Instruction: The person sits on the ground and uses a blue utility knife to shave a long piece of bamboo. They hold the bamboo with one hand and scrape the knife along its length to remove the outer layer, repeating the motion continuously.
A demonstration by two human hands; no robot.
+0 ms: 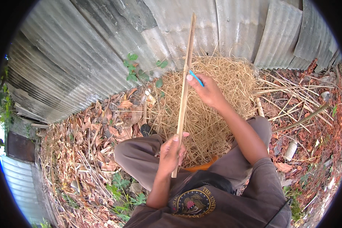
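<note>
A long split bamboo slat, pale and straight, stands slanted in front of me, its far tip reaching up before the metal wall. Near its lower end my left hand is closed round it, thumb along the face. My right hand grips a slim bright blue thing whose kind I cannot make out. Its thumb presses at the slat about midway up, and the blue end meets the slat's right edge. Beneath the slat lies a heap of dry straw-like shavings, between my bent knees.
Corrugated metal sheets close off the far side. Dry leaves cover the ground to the left. Thin sticks and strips lie loose at the right, beside a whitish cylinder. Something orange shows below my legs.
</note>
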